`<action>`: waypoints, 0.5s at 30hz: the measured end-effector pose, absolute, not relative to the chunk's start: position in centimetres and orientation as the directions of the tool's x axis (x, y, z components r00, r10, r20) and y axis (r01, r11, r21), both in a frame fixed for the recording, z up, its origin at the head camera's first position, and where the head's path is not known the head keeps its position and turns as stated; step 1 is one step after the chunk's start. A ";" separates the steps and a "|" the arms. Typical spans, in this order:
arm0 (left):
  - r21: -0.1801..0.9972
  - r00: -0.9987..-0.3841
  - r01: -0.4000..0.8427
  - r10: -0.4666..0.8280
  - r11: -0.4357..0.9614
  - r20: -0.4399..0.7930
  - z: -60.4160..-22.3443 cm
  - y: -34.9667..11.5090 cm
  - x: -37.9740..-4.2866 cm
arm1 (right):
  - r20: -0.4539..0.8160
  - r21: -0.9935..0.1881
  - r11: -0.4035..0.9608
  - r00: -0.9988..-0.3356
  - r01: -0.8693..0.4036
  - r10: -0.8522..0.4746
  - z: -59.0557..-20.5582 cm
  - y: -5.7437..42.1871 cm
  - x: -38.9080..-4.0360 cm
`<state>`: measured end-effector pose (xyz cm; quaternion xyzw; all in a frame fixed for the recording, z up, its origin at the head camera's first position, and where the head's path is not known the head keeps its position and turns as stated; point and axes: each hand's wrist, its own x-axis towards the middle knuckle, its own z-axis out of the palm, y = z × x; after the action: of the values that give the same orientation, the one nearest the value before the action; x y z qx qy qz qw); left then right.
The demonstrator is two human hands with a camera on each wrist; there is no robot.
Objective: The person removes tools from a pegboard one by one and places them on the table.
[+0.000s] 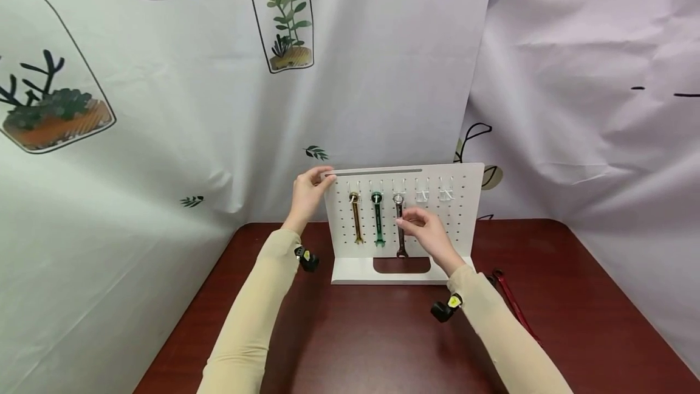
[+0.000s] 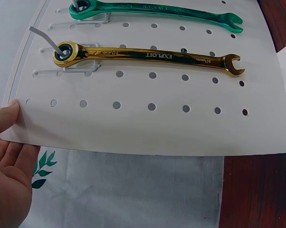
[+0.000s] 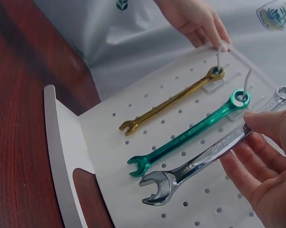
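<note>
A white pegboard point(image 1: 454, 224) stands upright on the table, and my left hand point(image 1: 308, 194) pinches its upper left corner between thumb and fingers. My right hand point(image 1: 429, 234) holds a silver combination wrench point(image 3: 204, 159) by the shank, thumb on one side and fingers on the other. That wrench's ring end is up at the third hook; whether the hook passes through it cannot be told. A gold wrench point(image 2: 152, 54) hangs by its ring from the leftmost hook. Beside it hangs a green wrench point(image 3: 190, 133), open jaw downward.
Two white hooks point(image 1: 434, 190) at the board's right carry nothing. A red wrench point(image 1: 514, 300) lies on the dark red table point(image 1: 372, 333) by my right forearm, with a dark tool end partly hidden next to it. A printed curtain point(image 1: 383, 96) hangs behind.
</note>
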<state>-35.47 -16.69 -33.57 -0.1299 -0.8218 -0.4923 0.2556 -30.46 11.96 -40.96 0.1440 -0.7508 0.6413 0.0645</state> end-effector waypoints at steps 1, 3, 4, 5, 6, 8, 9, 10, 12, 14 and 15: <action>0.742 -0.835 0.463 -0.041 0.484 0.548 -33.6 -16.7 -35.5 | 0.285 -0.943 0.138 -0.948 -0.304 -0.139 -40.9 12.0 -30.3; 0.741 -0.834 0.463 -0.043 0.486 0.550 -33.6 -16.8 -35.4 | 0.292 -0.940 0.140 -0.945 -0.312 -0.145 -40.6 11.9 -30.0; 0.741 -0.834 0.464 -0.044 0.486 0.550 -33.6 -16.8 -35.5 | 0.294 -0.939 0.142 -0.944 -0.315 -0.148 -40.3 11.9 -29.8; 0.740 -0.834 0.463 -0.044 0.487 0.550 -33.6 -16.8 -35.5 | 0.297 -0.938 0.141 -0.943 -0.318 -0.153 -40.1 11.9 -29.6; 0.741 -0.834 0.464 -0.042 0.485 0.550 -33.6 -16.8 -35.5 | 0.300 -0.936 0.142 -0.941 -0.322 -0.156 -39.9 11.8 -29.4; 0.743 -0.833 0.468 -0.040 0.479 0.551 -33.6 -16.8 -35.5 | 0.316 -0.930 0.144 -0.934 -0.340 -0.165 -39.4 11.7 -29.0; 0.743 -0.833 0.470 -0.039 0.476 0.552 -33.6 -16.8 -35.5 | 0.318 -0.927 0.148 -0.933 -0.343 -0.169 -39.1 11.7 -28.8; 0.743 -0.832 0.472 -0.038 0.474 0.553 -33.6 -16.8 -35.5 | 0.322 -0.924 0.155 -0.931 -0.349 -0.173 -38.5 11.6 -28.3; 0.745 -0.833 0.473 -0.037 0.471 0.553 -33.6 -16.7 -35.4 | 0.330 -0.919 0.162 -0.927 -0.358 -0.179 -38.0 11.5 -27.9; 0.744 -0.832 0.474 -0.036 0.471 0.554 -33.6 -16.7 -35.3 | 0.336 -0.916 0.167 -0.925 -0.365 -0.180 -37.6 11.5 -27.7; 0.744 -0.832 0.475 -0.036 0.470 0.554 -33.6 -16.7 -35.3 | 0.337 -0.915 0.168 -0.924 -0.367 -0.180 -37.5 11.5 -27.5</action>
<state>-35.33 -16.74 -33.60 -0.1343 -0.8178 -0.4970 0.2571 -27.50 11.52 -37.45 0.1798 -0.7605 0.6193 0.0753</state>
